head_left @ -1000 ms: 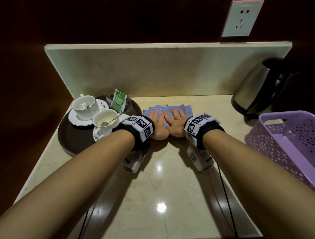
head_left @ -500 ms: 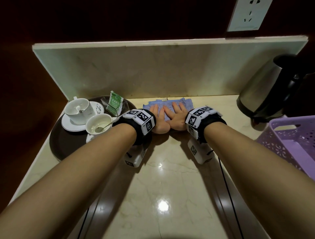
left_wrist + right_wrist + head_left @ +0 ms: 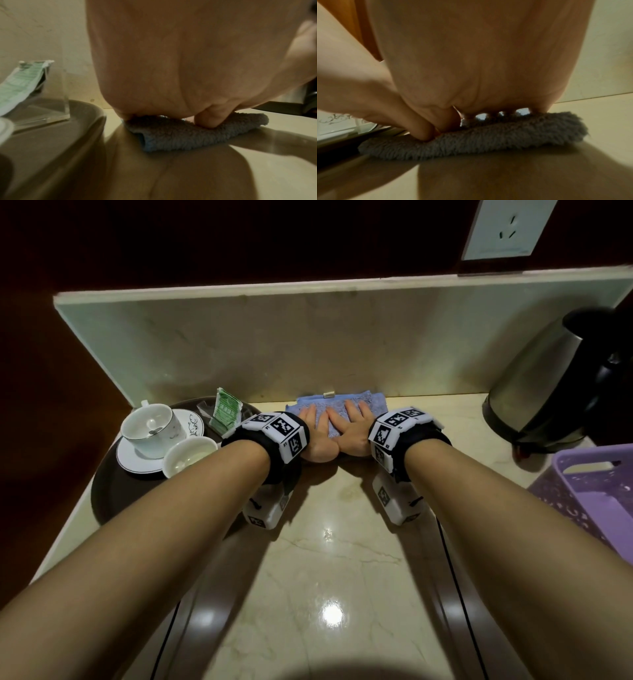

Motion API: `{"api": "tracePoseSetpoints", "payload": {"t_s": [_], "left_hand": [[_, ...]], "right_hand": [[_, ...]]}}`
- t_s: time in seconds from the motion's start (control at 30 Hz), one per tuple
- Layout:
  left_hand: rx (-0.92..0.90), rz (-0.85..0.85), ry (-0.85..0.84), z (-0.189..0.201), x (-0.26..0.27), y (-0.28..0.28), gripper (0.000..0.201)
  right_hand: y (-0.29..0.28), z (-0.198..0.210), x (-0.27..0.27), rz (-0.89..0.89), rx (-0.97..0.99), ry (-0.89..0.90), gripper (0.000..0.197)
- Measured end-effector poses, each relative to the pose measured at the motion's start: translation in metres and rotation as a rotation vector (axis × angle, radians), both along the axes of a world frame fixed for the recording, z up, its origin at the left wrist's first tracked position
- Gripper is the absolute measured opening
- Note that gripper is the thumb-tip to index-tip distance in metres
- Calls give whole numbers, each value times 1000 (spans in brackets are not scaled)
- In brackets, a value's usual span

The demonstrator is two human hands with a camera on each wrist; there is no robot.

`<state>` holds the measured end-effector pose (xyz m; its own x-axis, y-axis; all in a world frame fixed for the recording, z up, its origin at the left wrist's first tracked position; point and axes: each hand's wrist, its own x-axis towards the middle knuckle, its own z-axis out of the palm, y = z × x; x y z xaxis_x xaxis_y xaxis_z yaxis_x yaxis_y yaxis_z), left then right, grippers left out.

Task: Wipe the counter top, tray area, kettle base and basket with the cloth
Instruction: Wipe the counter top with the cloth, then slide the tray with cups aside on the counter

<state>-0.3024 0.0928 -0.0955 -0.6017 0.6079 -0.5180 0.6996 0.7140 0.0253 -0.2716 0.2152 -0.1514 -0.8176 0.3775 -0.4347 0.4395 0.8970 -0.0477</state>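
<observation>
A folded blue cloth (image 3: 337, 409) lies flat on the marble counter top (image 3: 335, 559), up against the back wall. Both hands press on it side by side with straight fingers: my left hand (image 3: 313, 422) on its left part, my right hand (image 3: 352, 422) on its right part. The left wrist view shows the palm and thumb down on the cloth (image 3: 180, 136); in the right wrist view the fingers lie flat on the cloth (image 3: 479, 142). A steel kettle (image 3: 544, 381) on its base stands at the right. A purple basket (image 3: 596, 498) sits at the near right.
A dark round tray (image 3: 116, 494) at the left carries two white cups on saucers (image 3: 152, 426) and a clear holder with green sachets (image 3: 226, 409). Its rim (image 3: 82, 121) is close to the cloth's left end. A wall socket (image 3: 503, 227) is above the backsplash.
Both hands have pushed the cloth away from me across the counter until it reaches the back wall. The view has shifted a little to the left.
</observation>
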Motion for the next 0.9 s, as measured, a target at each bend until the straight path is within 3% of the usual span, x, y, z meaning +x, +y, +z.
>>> {"api": "tracePoseSetpoints", "payload": {"t_s": [0.2, 0.5, 0.67, 0.83, 0.9], "left_hand": [[-12, 12, -59, 2, -2, 2, 66], [130, -71, 76, -9, -10, -4, 72], [-57, -98, 33, 13, -3, -11, 79], [-7, -195, 19, 44, 5, -31, 54], [41, -187, 39, 59, 9, -46, 48]], "right_hand": [[-6, 14, 8, -30, -31, -2, 74], [-10, 22, 15, -38, -40, 15, 69], [-11, 20, 15, -40, -79, 30, 69], [-14, 38, 16, -33, -12, 11, 68], [-16, 44, 11, 7, 30, 15, 51]]}}
